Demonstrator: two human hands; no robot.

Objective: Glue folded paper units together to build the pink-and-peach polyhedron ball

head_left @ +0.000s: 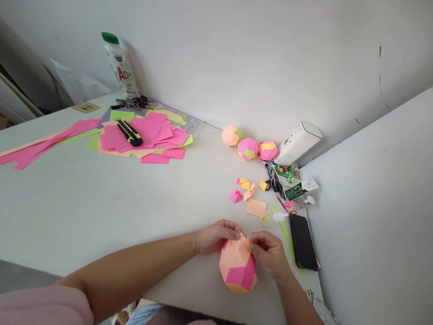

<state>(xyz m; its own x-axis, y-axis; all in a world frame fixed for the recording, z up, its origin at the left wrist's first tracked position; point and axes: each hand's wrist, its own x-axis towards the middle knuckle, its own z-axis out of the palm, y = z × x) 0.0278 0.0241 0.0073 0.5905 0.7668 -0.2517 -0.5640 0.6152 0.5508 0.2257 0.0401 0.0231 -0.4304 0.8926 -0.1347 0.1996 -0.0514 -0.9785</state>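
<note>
green-capped bottle (122, 67) near the wall (216, 58), keys (135, 102) at its base, black phone (303, 242) lying flat

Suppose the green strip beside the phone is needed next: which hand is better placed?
Probably the right hand: nearer the green strip; the left hand is across the paper ball.

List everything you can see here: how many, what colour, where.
table: one, pale, beneath
wall: one, pale, behind
large paper ball: one, peach, pink, yellow, near edge
small paper balls: three, multicoloured, far edge
paper sheets: many, mostly pink, far left
paper strips: several, pink, green, peach, left
folded pieces: several, pink, yellow, peach, centre right
cutter: one, black and yellow, on the sheets
bottle: one, white with green cap, far left
keys: several, dark, by bottle
container: one, white, right corner
scissors: one pair, black, right
phone: one, black, right edge
small clutter: count unclear, mixed, right
sleeve: one, pink, lower left
left hand and right hand: two, bare, on large ball
</note>
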